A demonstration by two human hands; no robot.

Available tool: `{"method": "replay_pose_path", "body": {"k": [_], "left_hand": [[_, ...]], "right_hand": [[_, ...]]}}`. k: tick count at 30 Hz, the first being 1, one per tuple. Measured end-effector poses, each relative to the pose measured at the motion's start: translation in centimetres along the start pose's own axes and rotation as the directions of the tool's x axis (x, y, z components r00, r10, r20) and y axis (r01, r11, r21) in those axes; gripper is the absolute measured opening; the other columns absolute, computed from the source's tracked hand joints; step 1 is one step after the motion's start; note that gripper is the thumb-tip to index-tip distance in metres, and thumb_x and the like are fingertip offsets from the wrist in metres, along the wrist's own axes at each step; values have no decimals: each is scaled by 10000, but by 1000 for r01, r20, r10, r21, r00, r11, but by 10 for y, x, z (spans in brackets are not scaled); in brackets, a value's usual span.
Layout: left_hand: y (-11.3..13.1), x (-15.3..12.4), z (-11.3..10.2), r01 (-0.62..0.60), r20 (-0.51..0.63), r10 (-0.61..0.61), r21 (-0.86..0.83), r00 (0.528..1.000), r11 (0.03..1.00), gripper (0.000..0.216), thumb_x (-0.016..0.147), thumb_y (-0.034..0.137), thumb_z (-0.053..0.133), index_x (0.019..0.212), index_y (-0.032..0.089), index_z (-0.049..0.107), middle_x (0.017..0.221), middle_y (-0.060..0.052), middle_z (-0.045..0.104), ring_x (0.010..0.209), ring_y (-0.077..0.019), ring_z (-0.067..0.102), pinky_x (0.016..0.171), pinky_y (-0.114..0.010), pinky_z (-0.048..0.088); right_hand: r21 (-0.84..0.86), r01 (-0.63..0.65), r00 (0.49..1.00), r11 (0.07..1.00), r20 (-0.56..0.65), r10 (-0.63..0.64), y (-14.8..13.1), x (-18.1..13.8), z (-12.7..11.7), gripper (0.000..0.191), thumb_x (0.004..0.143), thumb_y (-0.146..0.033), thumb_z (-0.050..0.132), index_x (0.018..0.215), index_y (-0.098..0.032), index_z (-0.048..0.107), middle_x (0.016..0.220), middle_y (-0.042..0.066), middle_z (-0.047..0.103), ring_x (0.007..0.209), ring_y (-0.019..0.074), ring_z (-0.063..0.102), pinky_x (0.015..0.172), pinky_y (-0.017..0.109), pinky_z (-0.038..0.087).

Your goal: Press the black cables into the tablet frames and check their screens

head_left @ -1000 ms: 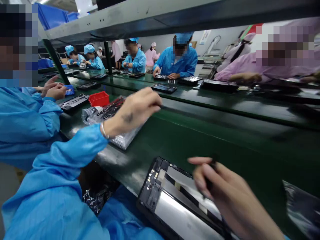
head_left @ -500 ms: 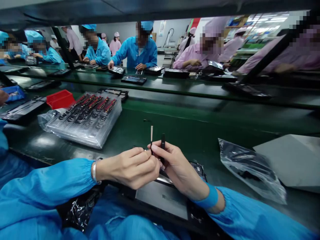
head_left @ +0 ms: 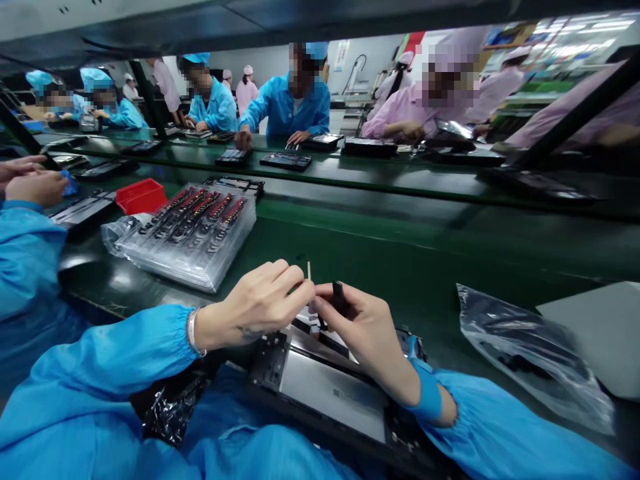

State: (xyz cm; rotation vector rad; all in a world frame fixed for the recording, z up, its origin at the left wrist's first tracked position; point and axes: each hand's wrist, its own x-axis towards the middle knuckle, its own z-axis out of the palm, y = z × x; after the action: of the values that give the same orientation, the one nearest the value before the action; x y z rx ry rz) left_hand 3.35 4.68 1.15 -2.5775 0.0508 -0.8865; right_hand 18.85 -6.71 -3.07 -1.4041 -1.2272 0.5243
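My left hand point(head_left: 270, 300) is closed, its thumb and finger pinching a thin strip point(head_left: 309, 271) whose pale end sticks up. Close beside it, my right hand point(head_left: 363, 327) is closed around black tweezers point(head_left: 339, 291); only their blunt upper end shows, and the tips are hidden. The fingertips of both hands nearly meet; I cannot tell whether the right ones also touch the strip. Below them lies an opened electronic device point(head_left: 330, 393) with a large silver-grey battery-like panel in a black frame, at the bench's front edge.
A stack of clear plastic trays point(head_left: 185, 233) with small black-and-red parts stands to the left, beside a red bin point(head_left: 141, 196). A clear bag point(head_left: 530, 353) lies at right against a grey sheet point(head_left: 600, 327). A co-worker's hands point(head_left: 30, 183) are at far left; more people work across the line.
The hands have turned, and the strip now stands lower between the fingers. The tweezers have sunk deeper into my right hand. More of the device shows. The co-worker's hands have come into view at left.
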Motion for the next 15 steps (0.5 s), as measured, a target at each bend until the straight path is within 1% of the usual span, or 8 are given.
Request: {"method": "replay_pose_path", "body": {"k": [3,6,9,10,12,13,14,15], "left_hand": [[4,-2,-6,14,60,-13,-16,998,1000,186,1006,113,446,869,150,567,764,-29,581,693,-155,519,646,-283,447],[13,-5,-10,27,51,-25,-28,998,999,176,989,111,474,848,141,576,752,-35,585,677,-163,514,626,-295,438],[22,-14,-14,25,20,-24,-54,1000,998,177,978,125,498,823,154,580,731,-23,583,654,-158,504,600,-301,421],[24,-20,-18,48,20,-47,-86,999,995,180,974,129,506,813,161,579,729,-16,585,657,-152,507,607,-295,426],[24,-41,-31,179,34,-176,-169,984,969,180,962,120,511,804,172,580,742,-6,599,692,-135,533,644,-269,448],[22,-57,-40,289,50,-285,-203,957,935,166,956,116,514,820,174,588,767,-4,615,721,-126,552,671,-255,460],[20,-76,-50,421,74,-415,-220,907,880,147,952,121,523,838,177,597,790,-2,625,743,-118,566,691,-245,465],[19,-98,-62,565,125,-551,-211,825,798,121,948,139,539,855,181,603,805,1,629,751,-112,572,699,-240,463]], "right_hand": [[-115,91,996,989,3,-91,-3,-5,0,155,893,-294,627,825,-192,721,682,1,678,564,128,541,524,249,423],[-186,192,981,964,28,-190,-8,-12,1,114,909,-239,616,851,-198,706,713,-4,708,559,118,570,528,234,438],[-232,318,947,919,121,-297,-11,-20,2,108,908,-169,602,893,-218,697,754,-10,724,590,122,620,556,227,466],[-245,348,935,905,163,-316,-11,-23,2,121,906,-154,599,908,-226,696,767,-11,728,604,126,636,568,228,477],[-266,379,918,886,230,-324,-11,-29,2,132,907,-153,599,933,-239,695,786,-7,735,633,142,666,583,238,495],[-278,377,917,883,248,-314,-10,-31,0,123,911,-169,602,937,-243,697,790,-2,738,642,152,677,583,244,500],[-295,364,921,883,255,-294,-9,-34,-2,106,916,-192,609,934,-244,699,796,5,742,652,164,686,581,252,502],[-309,346,927,886,259,-272,-7,-36,-6,88,920,-217,618,934,-244,700,806,13,745,657,173,690,572,257,499]]}}
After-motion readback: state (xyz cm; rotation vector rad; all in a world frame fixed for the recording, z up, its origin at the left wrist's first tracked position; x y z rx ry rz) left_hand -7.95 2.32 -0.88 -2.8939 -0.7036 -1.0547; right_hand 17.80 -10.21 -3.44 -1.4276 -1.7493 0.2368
